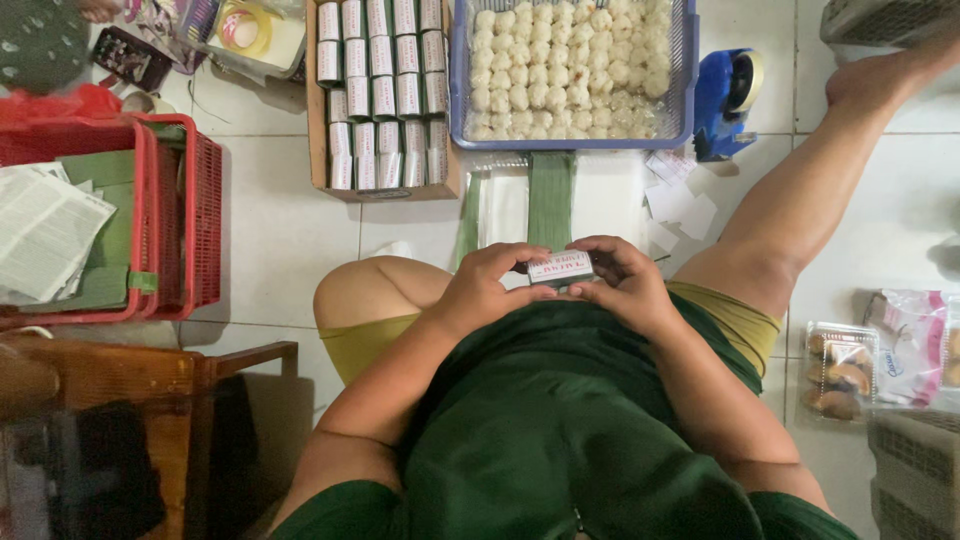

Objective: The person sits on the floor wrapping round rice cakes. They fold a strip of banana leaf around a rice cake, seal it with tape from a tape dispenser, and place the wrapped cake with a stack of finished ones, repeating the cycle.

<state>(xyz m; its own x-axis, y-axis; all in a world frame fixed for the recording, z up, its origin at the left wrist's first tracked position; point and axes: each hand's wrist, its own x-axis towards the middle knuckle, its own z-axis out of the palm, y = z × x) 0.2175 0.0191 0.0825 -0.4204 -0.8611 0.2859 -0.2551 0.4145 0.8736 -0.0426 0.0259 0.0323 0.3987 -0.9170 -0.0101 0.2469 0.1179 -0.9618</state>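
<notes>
Both hands meet over the lap and clamp one small roll (560, 267) wrapped in printed white paper: the left hand (487, 285) grips its left end, the right hand (622, 280) curls over its right end, so only the middle of the roll shows between the fingers. What is inside the wrapper cannot be seen.

Just beyond the hands lies a stack of white sheets (610, 195) with a green strip (550, 200) across it; its near edge is hidden by the hands. Farther on, a cardboard box (318, 150) holds rows of like rolls standing on end, and beside it a blue basket (458, 100) holds pale round balls, cut off at the top. A blue tape dispenser (722, 105) stands right of the basket.

At left, a red basket (205, 215) holds papers. At right, a clear tray (840, 370) of brown pastries sits by a plastic bag (910, 345), partly cut off. The lower left is dark wooden furniture (150, 375), hard to make out.
</notes>
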